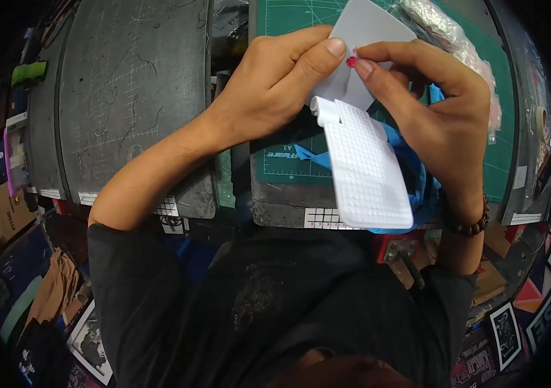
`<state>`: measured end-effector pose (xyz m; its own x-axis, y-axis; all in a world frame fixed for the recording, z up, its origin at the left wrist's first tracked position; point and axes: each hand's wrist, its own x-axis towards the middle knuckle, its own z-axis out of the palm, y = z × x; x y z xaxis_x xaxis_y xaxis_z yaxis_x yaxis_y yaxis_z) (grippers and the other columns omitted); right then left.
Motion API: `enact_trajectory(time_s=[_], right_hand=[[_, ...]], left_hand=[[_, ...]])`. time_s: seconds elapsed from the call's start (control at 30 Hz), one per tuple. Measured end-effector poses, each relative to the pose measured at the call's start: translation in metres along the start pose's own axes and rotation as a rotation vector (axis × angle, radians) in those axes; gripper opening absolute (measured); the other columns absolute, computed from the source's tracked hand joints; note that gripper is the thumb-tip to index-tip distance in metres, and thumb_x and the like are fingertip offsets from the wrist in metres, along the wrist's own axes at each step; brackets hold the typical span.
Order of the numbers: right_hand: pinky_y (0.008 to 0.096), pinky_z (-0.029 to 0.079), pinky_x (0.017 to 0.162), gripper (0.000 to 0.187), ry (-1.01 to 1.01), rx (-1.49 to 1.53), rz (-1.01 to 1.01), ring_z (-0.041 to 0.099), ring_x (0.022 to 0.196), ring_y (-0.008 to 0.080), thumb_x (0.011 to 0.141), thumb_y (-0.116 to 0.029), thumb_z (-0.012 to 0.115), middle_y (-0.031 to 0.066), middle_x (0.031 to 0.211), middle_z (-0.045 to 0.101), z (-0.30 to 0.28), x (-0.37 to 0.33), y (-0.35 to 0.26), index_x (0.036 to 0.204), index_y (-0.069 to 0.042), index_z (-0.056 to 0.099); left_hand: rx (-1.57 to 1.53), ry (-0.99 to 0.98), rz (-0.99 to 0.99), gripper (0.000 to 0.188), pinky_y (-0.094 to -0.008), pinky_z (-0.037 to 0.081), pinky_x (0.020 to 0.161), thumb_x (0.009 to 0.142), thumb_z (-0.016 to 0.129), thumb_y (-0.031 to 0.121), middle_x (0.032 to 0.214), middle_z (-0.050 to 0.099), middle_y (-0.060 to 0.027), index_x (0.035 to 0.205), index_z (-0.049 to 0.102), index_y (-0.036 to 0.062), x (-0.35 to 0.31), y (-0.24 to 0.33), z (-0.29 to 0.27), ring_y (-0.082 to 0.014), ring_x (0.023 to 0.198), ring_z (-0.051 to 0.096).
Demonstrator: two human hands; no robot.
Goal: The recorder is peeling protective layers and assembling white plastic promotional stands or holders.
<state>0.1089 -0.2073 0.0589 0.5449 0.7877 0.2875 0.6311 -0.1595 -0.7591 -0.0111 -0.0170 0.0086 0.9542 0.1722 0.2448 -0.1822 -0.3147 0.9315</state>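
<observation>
A white hinged plastic piece stands unfolded over the table. Its smooth upper panel (pixel 371 24) carries a small red patch (pixel 351 62). From the hinge hangs the lower panel (pixel 371 165), covered in a fine raised grid. My left hand (pixel 285 74) grips the upper panel at its left edge, thumb on the face and fingers behind. Right beside the red patch, the thumb and forefinger of my right hand (pixel 427 84) are pinched close together. Whatever lies between those fingertips is too small to make out.
Under the hands is a green cutting mat (pixel 282 165) on a dark table. Blue cloth (pixel 421 187) lies behind the grid panel. Crumpled clear plastic wrap (pixel 446 29) sits at the far right. A scratched grey board (pixel 136 77) extends to the left, past a gap.
</observation>
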Motion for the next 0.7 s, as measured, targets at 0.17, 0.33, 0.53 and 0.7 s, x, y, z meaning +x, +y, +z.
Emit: enact_trajectory(time_s=[0.17, 0.33, 0.53, 0.7], right_hand=[[0.0201, 0.051, 0.073, 0.019, -0.023, 0.096, -0.001, 0.064, 0.079, 0.0044, 0.093, -0.004, 0.084, 0.0007, 0.092, 0.078, 0.0007, 0.0004, 0.0048, 0.111, 0.002, 0.082], [0.0189, 0.046, 0.065, 0.021, -0.027, 0.296, 0.189, 0.062, 0.074, 0.0028, 0.096, -0.013, 0.084, 0.0005, 0.090, 0.079, 0.0023, -0.0019, 0.0052, 0.113, 0.000, 0.083], [0.0182, 0.042, 0.063, 0.023, -0.036, 0.304, 0.220, 0.062, 0.074, 0.0016, 0.096, -0.017, 0.085, -0.0004, 0.088, 0.079, 0.0009, 0.0001, 0.0058, 0.114, -0.002, 0.083], [0.0186, 0.043, 0.065, 0.024, -0.034, 0.300, 0.254, 0.065, 0.078, 0.0022, 0.096, -0.018, 0.085, 0.0007, 0.090, 0.079, 0.0005, 0.0000, 0.0044, 0.113, -0.001, 0.083]], left_hand=[[0.015, -0.002, 0.025, 0.046, -0.0328, 0.047, 0.061, 0.117, 0.051, 0.039, 0.072, 0.062, -0.0073, 0.114, 0.073, -0.0005, 0.0001, -0.0031, 0.0003, -0.0138, 0.067, 0.059], [0.045, 0.041, 0.084, 0.045, -0.0347, 0.048, 0.061, 0.117, 0.051, 0.039, 0.073, 0.064, -0.0096, 0.114, 0.072, -0.0009, -0.0006, -0.0029, 0.0045, -0.0170, 0.066, 0.060], [0.041, -0.017, 0.011, 0.044, -0.0361, 0.049, 0.062, 0.116, 0.051, 0.038, 0.074, 0.066, -0.0115, 0.107, 0.071, -0.0009, -0.0007, 0.0004, 0.0002, -0.0186, 0.067, 0.062], [0.017, 0.016, 0.018, 0.044, -0.0363, 0.049, 0.064, 0.116, 0.051, 0.037, 0.074, 0.065, -0.0124, 0.106, 0.070, -0.0012, 0.0000, -0.0003, 0.0031, -0.0193, 0.067, 0.062]])
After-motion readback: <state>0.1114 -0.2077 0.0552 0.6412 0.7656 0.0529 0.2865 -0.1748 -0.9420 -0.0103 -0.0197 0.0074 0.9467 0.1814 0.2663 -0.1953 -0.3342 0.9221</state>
